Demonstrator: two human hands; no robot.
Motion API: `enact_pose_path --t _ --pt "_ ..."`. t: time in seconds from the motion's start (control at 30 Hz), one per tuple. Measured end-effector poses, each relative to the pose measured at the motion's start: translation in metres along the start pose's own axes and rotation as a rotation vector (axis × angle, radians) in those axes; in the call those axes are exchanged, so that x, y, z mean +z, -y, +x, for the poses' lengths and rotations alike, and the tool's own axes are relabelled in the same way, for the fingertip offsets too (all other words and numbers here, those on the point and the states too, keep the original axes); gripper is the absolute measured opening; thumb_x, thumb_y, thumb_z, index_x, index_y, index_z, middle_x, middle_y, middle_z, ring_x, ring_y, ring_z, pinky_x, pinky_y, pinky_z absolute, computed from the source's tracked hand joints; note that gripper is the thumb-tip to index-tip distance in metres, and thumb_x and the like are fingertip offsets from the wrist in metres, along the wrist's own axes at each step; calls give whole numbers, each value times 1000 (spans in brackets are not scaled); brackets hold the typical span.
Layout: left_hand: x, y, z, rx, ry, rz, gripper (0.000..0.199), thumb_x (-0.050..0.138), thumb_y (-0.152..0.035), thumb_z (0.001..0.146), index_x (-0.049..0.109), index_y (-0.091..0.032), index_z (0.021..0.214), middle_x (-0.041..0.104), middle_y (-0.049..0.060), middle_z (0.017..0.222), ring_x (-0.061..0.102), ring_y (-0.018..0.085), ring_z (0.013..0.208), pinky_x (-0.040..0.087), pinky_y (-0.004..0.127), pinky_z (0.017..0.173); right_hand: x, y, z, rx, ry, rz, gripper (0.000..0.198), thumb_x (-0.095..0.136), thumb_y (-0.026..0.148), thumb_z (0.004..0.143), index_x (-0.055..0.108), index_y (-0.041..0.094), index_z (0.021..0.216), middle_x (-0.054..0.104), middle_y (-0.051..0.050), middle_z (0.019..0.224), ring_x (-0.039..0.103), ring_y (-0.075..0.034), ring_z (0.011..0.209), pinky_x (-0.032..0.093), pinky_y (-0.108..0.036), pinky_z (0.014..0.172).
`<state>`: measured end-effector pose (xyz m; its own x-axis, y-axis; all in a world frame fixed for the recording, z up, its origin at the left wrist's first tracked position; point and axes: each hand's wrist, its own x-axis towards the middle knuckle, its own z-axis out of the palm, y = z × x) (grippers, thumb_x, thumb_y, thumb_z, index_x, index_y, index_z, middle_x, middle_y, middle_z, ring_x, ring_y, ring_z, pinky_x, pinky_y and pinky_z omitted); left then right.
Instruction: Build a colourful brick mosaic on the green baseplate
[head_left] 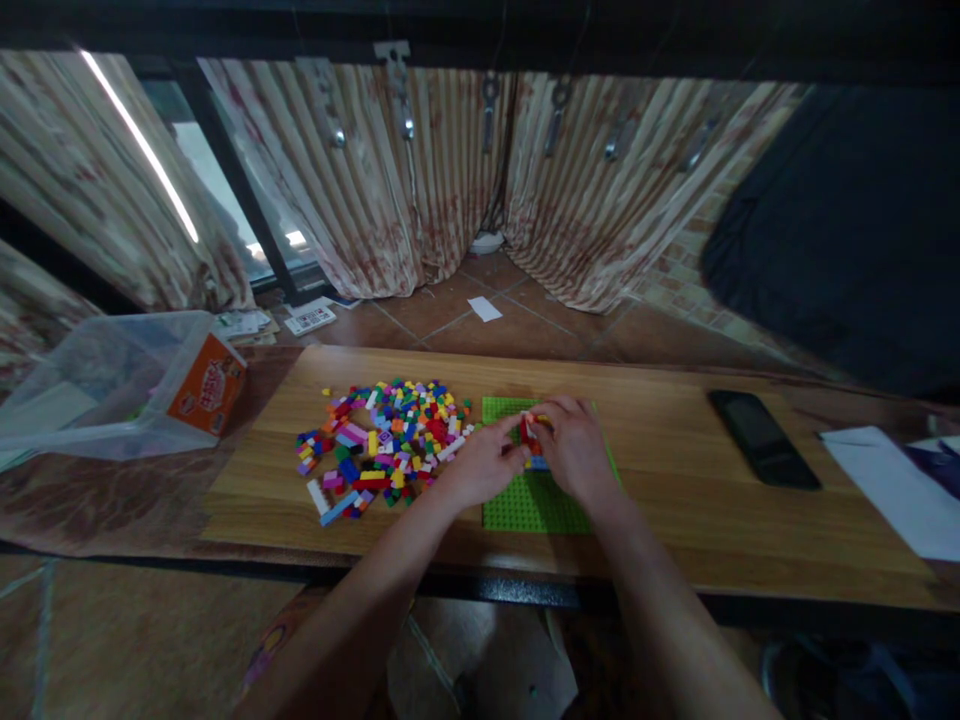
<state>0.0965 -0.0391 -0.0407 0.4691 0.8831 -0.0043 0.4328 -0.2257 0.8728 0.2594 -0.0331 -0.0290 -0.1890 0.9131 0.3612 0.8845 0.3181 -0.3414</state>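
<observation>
A green studded baseplate lies on the wooden board, partly covered by both hands. On it stands a small build of toy bricks with red, orange and blue parts showing between the hands. My left hand reaches in from the left, its fingertips closed against the build's red side. From the right, my right hand curls its fingers over the top of the build. Whether a single loose brick is pinched there is hidden. To the left spreads a heap of loose toy bricks in many colours and sizes.
A black phone lies on the wooden board at the right, with white paper beyond it. At the far left stands a clear plastic bin with an orange label. Curtains hang behind the table.
</observation>
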Motion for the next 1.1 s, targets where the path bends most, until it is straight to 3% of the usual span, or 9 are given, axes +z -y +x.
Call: enact_pose_path --t 0.23,0.43,0.63,1.1 --pt "-2 -21 -5 -56 -31 331 44 49 -24 86 52 -17 130 69 5 77 64 20 73 50 31 70 3 7 -1 -4 -9 -14 24 45 18 87 68 20 94 65 -10 99 51 -25 97 39 -40 81" --pt "0 -24 -8 -79 -25 581 48 46 -28 89 45 -15 135 70 11 92 67 26 88 52 36 77 4 1 -1 21 -19 132 25 47 22 87 71 21 95 66 -9 103 55 -24 100 41 -41 87" --pt "1 -25 -9 -62 2 681 48 37 -33 94 38 -17 139 71 13 96 68 29 90 53 40 78 5 -11 -1 103 -78 185 23 52 27 85 72 21 95 67 -9 103 56 -25 100 43 -42 90" --pt "5 -24 -7 -57 -4 734 44 35 -35 95 40 -14 135 71 14 97 68 28 90 53 39 77 7 -1 -2 84 0 126 18 50 23 87 67 22 92 65 -8 109 51 -26 106 37 -44 90"
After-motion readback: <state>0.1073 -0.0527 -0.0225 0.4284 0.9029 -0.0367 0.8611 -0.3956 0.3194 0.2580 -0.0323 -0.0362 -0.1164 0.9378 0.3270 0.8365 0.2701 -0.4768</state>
